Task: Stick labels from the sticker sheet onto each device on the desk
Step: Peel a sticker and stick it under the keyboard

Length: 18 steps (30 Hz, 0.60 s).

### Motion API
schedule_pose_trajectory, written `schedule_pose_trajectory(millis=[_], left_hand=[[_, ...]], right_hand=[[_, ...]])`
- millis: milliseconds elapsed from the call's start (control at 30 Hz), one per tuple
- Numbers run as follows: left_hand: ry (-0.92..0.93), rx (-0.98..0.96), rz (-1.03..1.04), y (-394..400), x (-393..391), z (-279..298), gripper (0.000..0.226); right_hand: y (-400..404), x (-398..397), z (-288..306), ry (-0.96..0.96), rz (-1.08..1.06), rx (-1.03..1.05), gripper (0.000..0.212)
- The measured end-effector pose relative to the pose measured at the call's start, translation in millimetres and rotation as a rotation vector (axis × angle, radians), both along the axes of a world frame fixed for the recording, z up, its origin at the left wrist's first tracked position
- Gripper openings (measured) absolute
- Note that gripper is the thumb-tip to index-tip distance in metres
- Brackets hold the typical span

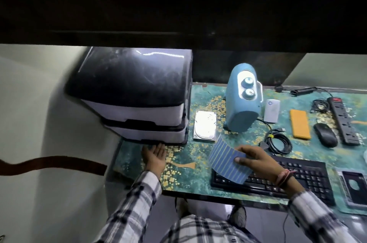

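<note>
My right hand point(256, 160) holds a blue striped sticker sheet point(226, 158) above the left end of a black keyboard point(309, 175). My left hand point(154, 155) lies open, palm up, fingertips at the bottom edge of a large black and white printer point(135, 93). On the desk stand a bare hard drive point(205, 125), a blue heater with two knobs point(244, 99), a small white device point(271, 110), an orange flat device point(299, 123), a black mouse point(325, 137) and a black power strip point(342, 121).
A coiled black cable point(278, 142) lies between the heater and the keyboard. The desk wears a teal and gold patterned cover point(184, 165). A dark shelf point(178, 4) overhangs everything. At the far right lies a dark phone case point(354, 187). A white wall is left of the desk.
</note>
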<state>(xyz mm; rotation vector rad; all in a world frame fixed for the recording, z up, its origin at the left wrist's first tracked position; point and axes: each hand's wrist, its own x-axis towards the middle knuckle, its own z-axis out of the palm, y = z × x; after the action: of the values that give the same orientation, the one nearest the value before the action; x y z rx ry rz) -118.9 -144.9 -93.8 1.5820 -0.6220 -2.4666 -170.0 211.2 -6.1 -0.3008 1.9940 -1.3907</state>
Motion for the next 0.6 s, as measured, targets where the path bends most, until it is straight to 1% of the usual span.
schedule_pose_trajectory(millis=[67, 100, 167, 233, 300, 400, 500, 533, 600], left_hand=[[-0.02, -0.004, -0.165, 50, 6, 3, 0.039], [-0.018, 0.02, -0.263, 80, 9, 5, 0.045], [0.017, 0.129, -0.433, 136, 16, 8, 0.062], [0.056, 0.228, -0.526, 184, 17, 16, 0.068], [0.122, 0.248, -0.543, 219, 13, 25, 0.057], [0.187, 0.171, -0.499, 258, 1, 41, 0.037], [0.192, 0.086, -0.495, 277, -4, 53, 0.02], [0.194, 0.064, -0.494, 281, -4, 57, 0.018], [0.205, 0.034, -0.481, 291, -3, 64, 0.024]], right_hand=[[19, -2, -2, -0.049, -0.051, -0.051, 0.016], [30, -2, -3, -0.067, -0.073, -0.083, 0.017], [50, -2, -4, -0.113, -0.119, -0.132, 0.018], [74, -3, -8, -0.147, -0.151, -0.154, 0.019], [95, -4, -13, -0.173, -0.173, -0.167, 0.018], [127, -3, -19, -0.223, -0.18, -0.166, 0.019], [151, -5, -27, -0.245, -0.167, -0.152, 0.021], [157, -6, -31, -0.241, -0.161, -0.146, 0.021], [165, -9, -35, -0.204, -0.157, -0.112, 0.02]])
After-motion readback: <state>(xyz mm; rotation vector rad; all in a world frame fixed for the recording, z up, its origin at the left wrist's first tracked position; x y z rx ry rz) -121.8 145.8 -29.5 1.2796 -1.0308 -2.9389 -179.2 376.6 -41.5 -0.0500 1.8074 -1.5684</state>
